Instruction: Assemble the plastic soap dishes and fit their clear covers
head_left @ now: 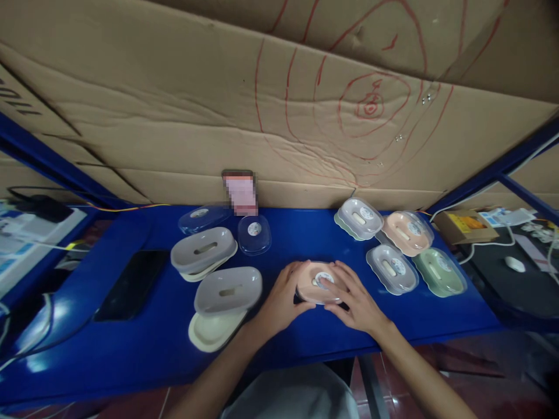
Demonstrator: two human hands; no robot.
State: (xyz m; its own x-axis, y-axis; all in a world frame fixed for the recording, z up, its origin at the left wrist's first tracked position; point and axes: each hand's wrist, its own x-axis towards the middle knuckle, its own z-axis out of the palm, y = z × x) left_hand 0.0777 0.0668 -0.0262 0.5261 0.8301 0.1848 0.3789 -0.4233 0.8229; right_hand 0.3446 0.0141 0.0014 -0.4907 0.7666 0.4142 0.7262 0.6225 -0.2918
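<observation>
Both hands grip one pink soap dish [311,280] with a clear lid and a round sticker, low over the front middle of the blue table. My left hand [288,297] wraps its left side, and my right hand [356,299] holds the right side with a finger across the sticker. To the left lie a grey tray [204,250] on a cream base and another grey tray [248,285] partly over a cream dish [212,331]. Two clear lids [254,235] lie behind them. Several lidded soap dishes [395,270] in grey, pink and green stand at the right.
A dark phone-like slab [131,285] lies on the blue table [152,361] at the left, with cables near it. A phone [241,192] leans on the cardboard wall [174,116] at the back. Blue frame posts rise at both sides. A small box [465,227] is at the far right.
</observation>
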